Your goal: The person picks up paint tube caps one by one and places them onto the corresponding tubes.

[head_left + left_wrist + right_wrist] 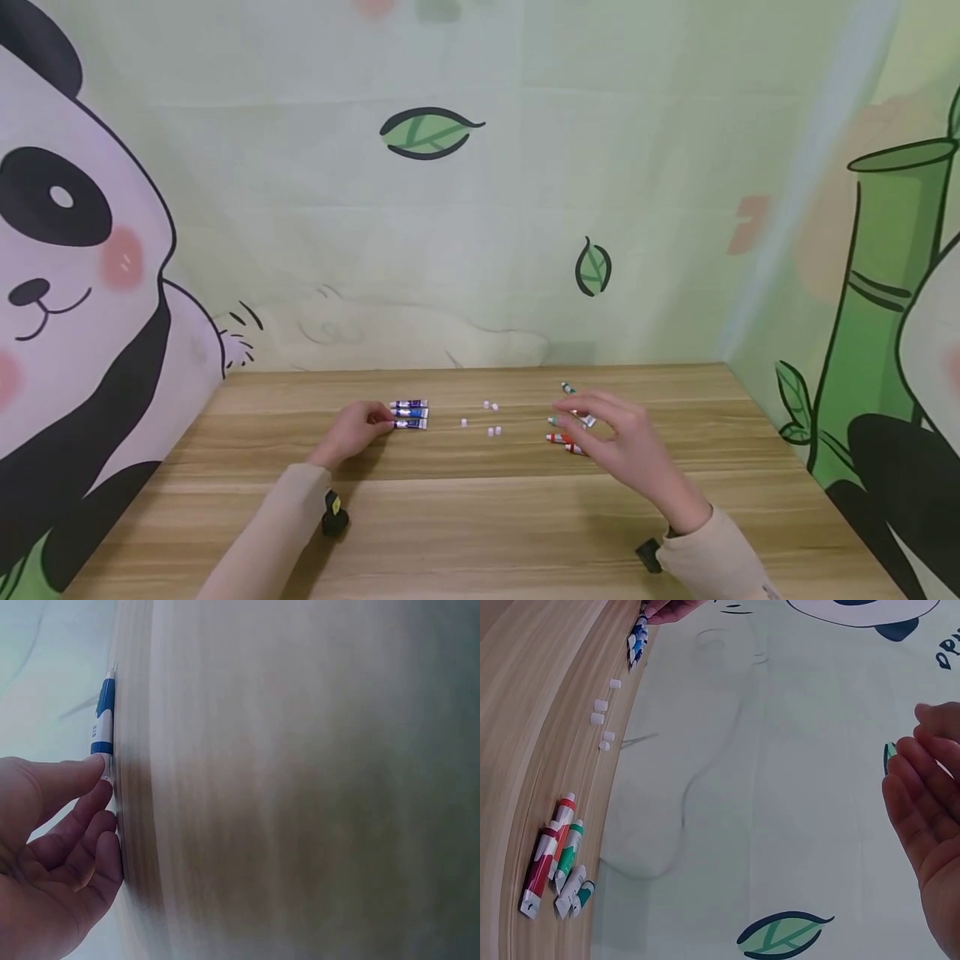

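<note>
On the left, my left hand [354, 432] pinches the end of the nearest blue paint tube [410, 424] between thumb and forefinger. In the left wrist view that tube [103, 716] lies along the tabletop, its other fingers loosely bent below the thumb. Two more blue tubes [409, 404] lie parallel just behind it. My right hand [626, 442] hovers over the tubes on the right with nothing in it, fingers loosely bent. Beneath it lie a dark red tube [540, 870], an orange-red tube [565, 806], a green tube [569, 851], a whitish tube [571, 889] and a teal tube [583, 897].
Several small white caps [491, 432] stand scattered mid-table between the two groups of tubes. The wooden table [450, 533] meets a printed backdrop [300, 208] with pandas and bamboo along its back edge and sides.
</note>
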The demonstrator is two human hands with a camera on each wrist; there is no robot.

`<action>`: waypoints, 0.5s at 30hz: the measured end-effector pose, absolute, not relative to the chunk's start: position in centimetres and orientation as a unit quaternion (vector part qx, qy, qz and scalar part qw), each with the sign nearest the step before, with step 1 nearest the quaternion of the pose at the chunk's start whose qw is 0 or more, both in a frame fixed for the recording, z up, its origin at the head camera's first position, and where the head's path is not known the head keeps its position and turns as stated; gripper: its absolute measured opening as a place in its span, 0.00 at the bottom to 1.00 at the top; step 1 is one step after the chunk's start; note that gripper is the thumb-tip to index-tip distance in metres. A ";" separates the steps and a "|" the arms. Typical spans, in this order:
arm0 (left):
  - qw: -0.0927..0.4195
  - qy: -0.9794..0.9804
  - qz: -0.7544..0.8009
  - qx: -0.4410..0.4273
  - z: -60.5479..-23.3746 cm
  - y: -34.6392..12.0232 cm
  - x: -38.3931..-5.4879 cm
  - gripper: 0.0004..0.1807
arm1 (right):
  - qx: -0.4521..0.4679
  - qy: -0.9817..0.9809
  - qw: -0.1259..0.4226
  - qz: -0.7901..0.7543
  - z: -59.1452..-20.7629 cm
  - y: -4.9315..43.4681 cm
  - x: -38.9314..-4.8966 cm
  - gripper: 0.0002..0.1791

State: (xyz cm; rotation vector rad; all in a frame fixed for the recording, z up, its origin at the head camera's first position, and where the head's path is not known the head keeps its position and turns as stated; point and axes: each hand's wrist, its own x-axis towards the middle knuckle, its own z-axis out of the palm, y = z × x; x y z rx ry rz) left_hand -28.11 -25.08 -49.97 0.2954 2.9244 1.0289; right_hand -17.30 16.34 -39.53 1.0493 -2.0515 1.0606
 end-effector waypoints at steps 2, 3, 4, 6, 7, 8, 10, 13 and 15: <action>0.014 0.940 0.327 0.096 -50.0 -25.1 -28.1 0.04 | 0.397 -0.772 0.299 0.396 -39.6 16.4 -17.3 0.18; 0.015 0.940 0.327 0.095 -50.0 -25.1 -28.1 0.04 | 0.397 -0.772 0.300 0.394 -39.6 16.4 -17.3 0.19; 0.015 0.940 0.327 0.094 -50.0 -25.1 -28.1 0.04 | 0.397 -0.772 0.301 0.394 -39.6 16.5 -17.3 0.19; 0.017 0.940 0.329 0.094 -49.9 -25.1 -28.1 0.03 | 0.393 -0.773 0.301 0.396 -39.6 16.6 -17.3 0.20; 0.017 0.939 0.331 0.095 -49.9 -25.1 -28.0 0.03 | 0.390 -0.774 0.303 0.397 -39.6 16.6 -17.3 0.20; 0.018 0.938 0.333 0.095 -49.9 -25.1 -28.0 0.03 | 0.386 -0.774 0.303 0.399 -39.6 16.7 -17.3 0.20; 0.018 0.936 0.339 0.096 -49.8 -25.1 -27.9 0.03 | 0.379 -0.778 0.303 0.400 -39.7 16.8 -17.3 0.19; 0.015 0.934 0.341 0.103 -49.8 -25.3 -27.7 0.04 | 0.374 -0.784 0.300 0.394 -39.8 17.0 -17.3 0.17; 0.014 0.933 0.346 0.103 -49.7 -25.4 -27.6 0.05 | 0.372 -0.789 0.296 0.390 -39.9 17.1 -17.4 0.17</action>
